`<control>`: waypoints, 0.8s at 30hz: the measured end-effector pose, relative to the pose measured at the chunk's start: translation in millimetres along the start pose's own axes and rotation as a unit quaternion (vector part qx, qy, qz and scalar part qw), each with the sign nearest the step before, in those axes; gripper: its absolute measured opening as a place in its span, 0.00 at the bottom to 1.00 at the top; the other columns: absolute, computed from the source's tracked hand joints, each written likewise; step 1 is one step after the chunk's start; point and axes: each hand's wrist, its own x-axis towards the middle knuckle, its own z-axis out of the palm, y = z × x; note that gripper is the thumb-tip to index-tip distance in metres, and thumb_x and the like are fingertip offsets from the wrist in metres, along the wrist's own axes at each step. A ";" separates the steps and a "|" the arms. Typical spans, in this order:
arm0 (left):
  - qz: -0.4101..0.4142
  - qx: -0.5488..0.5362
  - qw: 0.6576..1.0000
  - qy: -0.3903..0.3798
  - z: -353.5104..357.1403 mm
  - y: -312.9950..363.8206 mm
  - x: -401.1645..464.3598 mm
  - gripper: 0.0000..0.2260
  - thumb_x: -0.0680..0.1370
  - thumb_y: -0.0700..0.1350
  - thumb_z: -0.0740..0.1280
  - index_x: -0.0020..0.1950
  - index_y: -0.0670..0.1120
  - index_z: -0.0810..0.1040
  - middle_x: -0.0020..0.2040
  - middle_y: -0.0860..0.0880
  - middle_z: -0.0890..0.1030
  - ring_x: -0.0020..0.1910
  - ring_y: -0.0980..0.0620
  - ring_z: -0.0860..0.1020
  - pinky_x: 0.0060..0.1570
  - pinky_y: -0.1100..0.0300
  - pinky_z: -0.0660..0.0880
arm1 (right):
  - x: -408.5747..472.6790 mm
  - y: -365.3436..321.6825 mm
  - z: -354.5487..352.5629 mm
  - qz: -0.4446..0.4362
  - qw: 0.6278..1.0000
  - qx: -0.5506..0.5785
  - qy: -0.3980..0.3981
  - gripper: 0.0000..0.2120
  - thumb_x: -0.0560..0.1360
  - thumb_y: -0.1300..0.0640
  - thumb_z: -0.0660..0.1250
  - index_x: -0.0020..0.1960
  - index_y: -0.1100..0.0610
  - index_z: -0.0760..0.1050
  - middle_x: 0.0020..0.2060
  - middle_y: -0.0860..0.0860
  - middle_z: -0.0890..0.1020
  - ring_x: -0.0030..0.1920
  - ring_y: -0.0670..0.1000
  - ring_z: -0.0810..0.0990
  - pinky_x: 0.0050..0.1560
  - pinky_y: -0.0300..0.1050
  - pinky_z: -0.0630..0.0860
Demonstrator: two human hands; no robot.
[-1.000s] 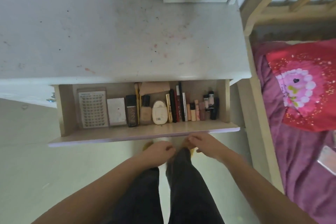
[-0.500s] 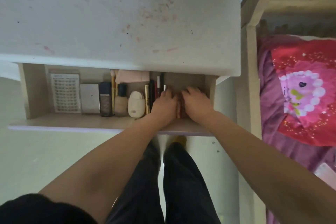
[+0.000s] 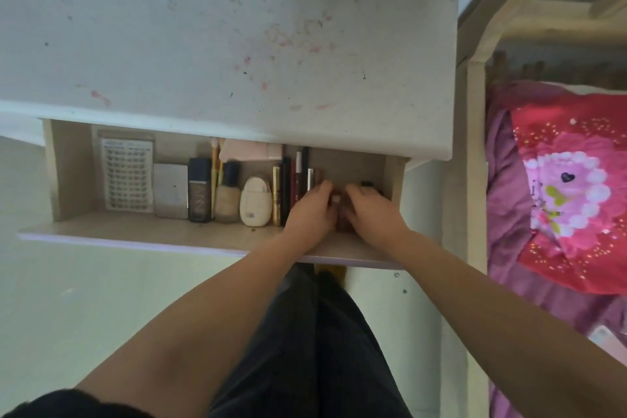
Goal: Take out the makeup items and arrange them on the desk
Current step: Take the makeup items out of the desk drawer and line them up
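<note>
Stained white desk (image 3: 203, 44), open wooden drawer (image 3: 71, 173)

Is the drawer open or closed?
Open. The drawer sticks out from under the desk, and the makeup inside shows.

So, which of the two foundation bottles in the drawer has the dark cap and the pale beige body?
The round foundation bottle, lying beside the white oval case. The other, the square bottle, is dark brown throughout.

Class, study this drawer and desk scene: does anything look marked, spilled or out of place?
Yes: the white desk top bears pink smears and dark specks, like makeup stains. In the open drawer the visible items lie in a tidy row; nothing there looks spilled.
</note>
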 end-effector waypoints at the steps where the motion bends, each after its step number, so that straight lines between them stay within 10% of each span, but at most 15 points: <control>1: 0.010 -0.016 1.000 -0.007 -3.8 0.4 0.0 0.05 0.80 0.44 0.60 0.53 0.44 0.71 0.48 0.46 0.77 0.47 0.48 0.76 0.42 0.60 0.67 | -0.7 -0.7 -4.2 -0.002 1.000 0.016 -0.003 0.09 0.80 0.55 0.57 0.57 0.57 0.70 0.54 0.55 0.77 0.55 0.55 0.75 0.50 0.47 0.72; 10: 0.114 -0.143 0.982 0.051 -140.5 59.4 23.6 0.08 0.78 0.43 0.65 0.57 0.48 0.75 0.47 0.56 0.77 0.46 0.61 0.76 0.47 0.71 0.74 | 16.4 1.8 -139.5 -0.015 0.988 0.145 0.045 0.08 0.79 0.56 0.61 0.57 0.53 0.74 0.47 0.46 0.78 0.45 0.45 0.76 0.41 0.30 0.69; 16: 0.069 -0.131 0.989 0.024 -178.0 83.7 117.2 0.06 0.78 0.45 0.64 0.54 0.47 0.76 0.43 0.52 0.79 0.40 0.53 0.78 0.41 0.61 0.77 | 103.3 14.0 -202.7 0.027 0.974 0.206 0.087 0.04 0.79 0.58 0.61 0.51 0.53 0.74 0.40 0.49 0.79 0.35 0.47 0.78 0.28 0.30 0.72; 24: 0.024 -0.066 0.994 0.086 -169.9 89.9 171.9 0.08 0.77 0.46 0.66 0.54 0.44 0.78 0.45 0.48 0.78 0.42 0.49 0.76 0.45 0.58 0.74 | 160.1 7.6 -193.9 0.017 0.974 0.173 0.147 0.09 0.78 0.60 0.60 0.53 0.57 0.78 0.45 0.48 0.77 0.43 0.48 0.74 0.45 0.37 0.67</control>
